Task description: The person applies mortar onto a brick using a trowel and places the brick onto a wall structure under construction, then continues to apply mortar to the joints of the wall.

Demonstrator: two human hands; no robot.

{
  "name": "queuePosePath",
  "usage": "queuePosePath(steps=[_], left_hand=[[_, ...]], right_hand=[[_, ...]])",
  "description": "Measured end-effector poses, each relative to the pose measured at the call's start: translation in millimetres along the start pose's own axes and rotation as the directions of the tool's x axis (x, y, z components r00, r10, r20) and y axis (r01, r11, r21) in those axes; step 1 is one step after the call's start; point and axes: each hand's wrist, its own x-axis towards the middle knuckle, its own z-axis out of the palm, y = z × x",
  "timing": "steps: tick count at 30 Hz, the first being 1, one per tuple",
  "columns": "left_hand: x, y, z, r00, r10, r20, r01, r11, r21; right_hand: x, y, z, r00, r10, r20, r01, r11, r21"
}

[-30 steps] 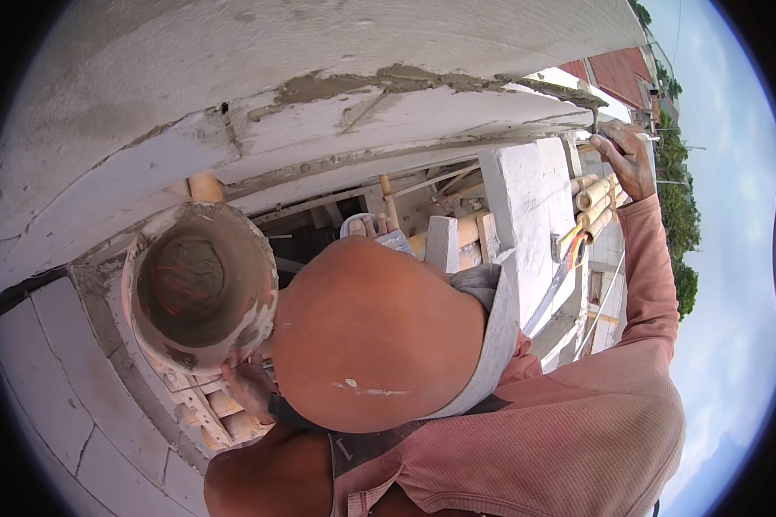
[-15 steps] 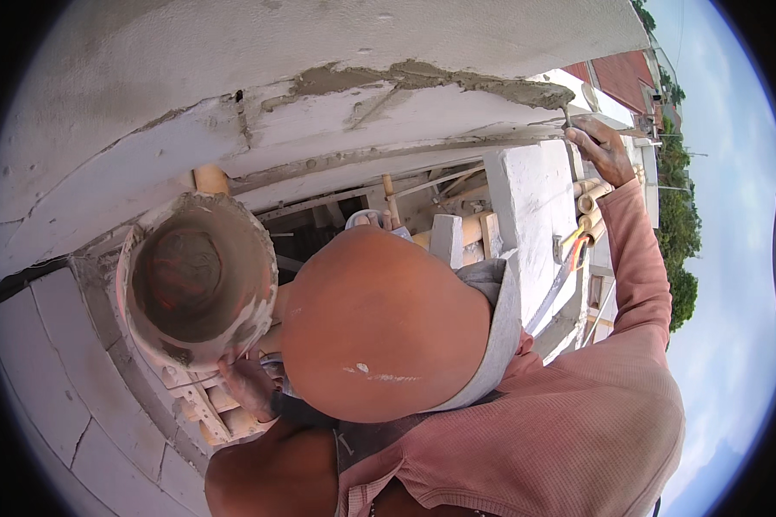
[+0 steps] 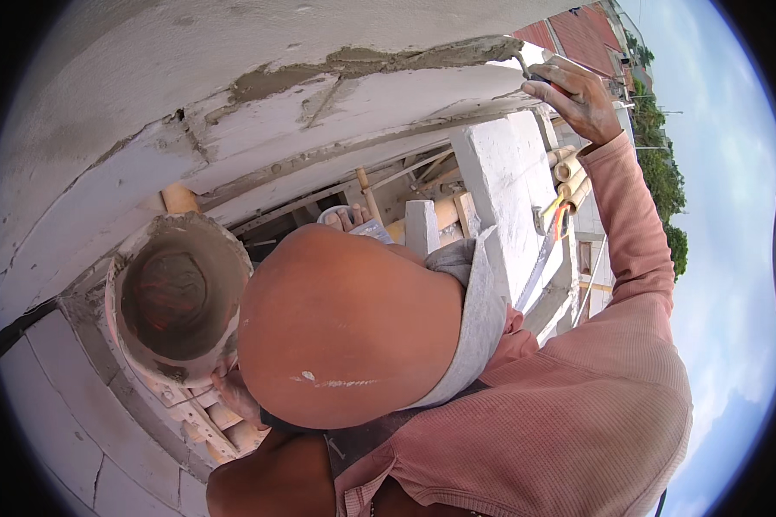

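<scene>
My right hand, in a pink sleeve, grips a trowel against a wet mortar seam on the white block wall. Low on the left, my left hand has its fingers on the rim of a bucket holding grey mortar. Much of that hand is hidden behind a large rounded patch of bare skin edged with grey cloth, which fills the centre.
A white slab, a saw and bamboo poles lie at right. Beyond the skin, toes show among scaffolding timbers. A lower block wall curves along the left. Red roofing and trees are behind.
My right hand has moved leftward and up along the mortar seam with the trowel. The bucket has shifted slightly left in view, with my left hand still at its rim.
</scene>
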Motion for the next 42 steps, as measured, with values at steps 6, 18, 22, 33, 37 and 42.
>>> queuePosePath(steps=[6, 18, 22, 33, 37, 42], left_hand=[[2, 10, 6, 0.998, 0.017, 0.056, -0.016, 1.0, -0.006], [7, 11, -2, 0.996, 0.044, 0.084, -0.041, 0.999, -0.031], [11, 6, -9, 0.995, 0.043, 0.088, -0.038, 0.998, -0.056], [-21, 11, 64, 0.917, 0.32, -0.237, -0.322, 0.946, 0.029], [-15, 15, 107, 0.908, 0.324, -0.265, -0.325, 0.945, 0.041], [5, 14, 99, 0.915, 0.33, -0.233, -0.347, 0.937, -0.037]], right_hand=[[-25, -31, -4, 0.978, -0.036, -0.206, 0.032, 0.999, -0.021], [-97, -102, 161, 0.773, 0.317, 0.55, -0.629, 0.269, 0.73], [-93, -110, 197, 0.864, 0.121, 0.489, -0.424, 0.7, 0.575], [37, -159, 272, 0.88, -0.32, 0.352, -0.192, 0.436, 0.879], [92, -192, 251, 0.68, -0.576, 0.453, -0.084, 0.552, 0.829], [141, -300, 211, 0.403, -0.751, 0.523, 0.05, 0.588, 0.807]])
